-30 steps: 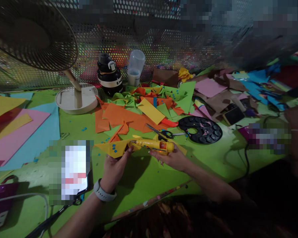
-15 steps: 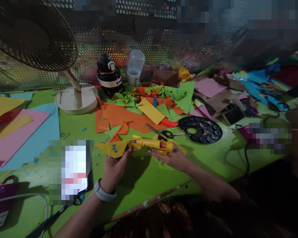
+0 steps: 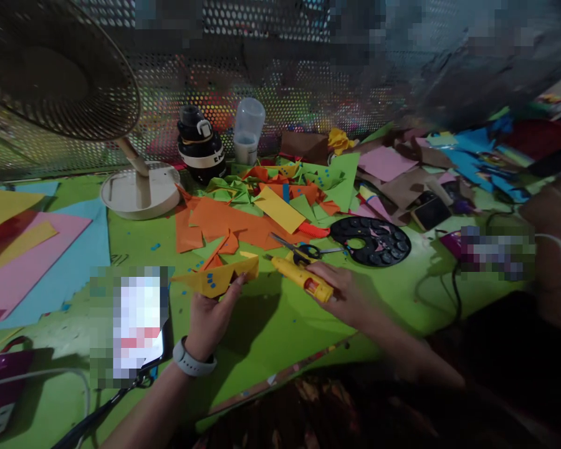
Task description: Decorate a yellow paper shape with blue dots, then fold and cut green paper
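Bright green table (image 3: 285, 337) strewn with coloured paper scraps (image 3: 234, 219)

The left hand (image 3: 210, 321) pinches a folded, blue-flecked yellow paper piece (image 3: 221, 282); the right hand (image 3: 348, 296) grips a yellow pen-shaped tool (image 3: 297, 275), just apart from that paper piece.

wearer's hands (image 3: 210, 319) (image 3: 345, 293): 2 | yellow tool (image 3: 297, 276): 1 | fan (image 3: 51, 81): 1 | palette (image 3: 378, 251): 1 | bottles (image 3: 201, 146) (image 3: 249, 128): 2

One camera on the person's head looks forward and down across the table (image 3: 278, 340) from its near side. The left hand (image 3: 211, 319) and right hand (image 3: 345, 294) sit close, around mid-frame; the mesh wall (image 3: 280, 75) stands farther off, across the top.
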`<state>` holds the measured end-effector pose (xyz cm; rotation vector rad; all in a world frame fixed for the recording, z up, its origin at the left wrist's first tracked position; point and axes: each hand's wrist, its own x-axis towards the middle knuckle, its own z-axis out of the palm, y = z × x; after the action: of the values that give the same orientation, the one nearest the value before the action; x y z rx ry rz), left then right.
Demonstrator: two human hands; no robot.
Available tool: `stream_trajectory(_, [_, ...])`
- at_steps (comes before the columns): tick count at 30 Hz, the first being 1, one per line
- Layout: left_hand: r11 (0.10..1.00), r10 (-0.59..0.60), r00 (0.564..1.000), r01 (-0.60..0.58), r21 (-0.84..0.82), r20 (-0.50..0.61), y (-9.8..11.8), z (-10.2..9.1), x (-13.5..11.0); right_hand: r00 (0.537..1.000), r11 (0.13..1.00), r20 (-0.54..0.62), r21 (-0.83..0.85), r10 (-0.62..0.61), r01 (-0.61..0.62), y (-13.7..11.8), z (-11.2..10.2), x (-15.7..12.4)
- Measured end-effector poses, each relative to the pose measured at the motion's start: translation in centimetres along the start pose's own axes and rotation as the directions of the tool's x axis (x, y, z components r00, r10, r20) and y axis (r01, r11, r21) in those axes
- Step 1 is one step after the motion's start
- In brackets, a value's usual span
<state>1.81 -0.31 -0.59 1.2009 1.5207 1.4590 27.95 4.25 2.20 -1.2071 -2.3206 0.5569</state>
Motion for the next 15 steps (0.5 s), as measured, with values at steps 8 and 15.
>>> stream_trajectory(8, [0.946, -0.228, 0.970, 0.201, -0.255, -0.081, 0.0, 0.1, 0.7, 0.814, 0.778, -0.477, -0.349, 0.332, -0.522, 10.4, -3.8, -5.0])
stream_trajectory(15, [0.925, -0.260, 0.963, 0.228, -0.305, -0.066, 0.2, 0.3, 0.7, 0.899, 0.691, -0.315, -0.576, 0.306, -0.437, 12.4, -4.5, -6.4])
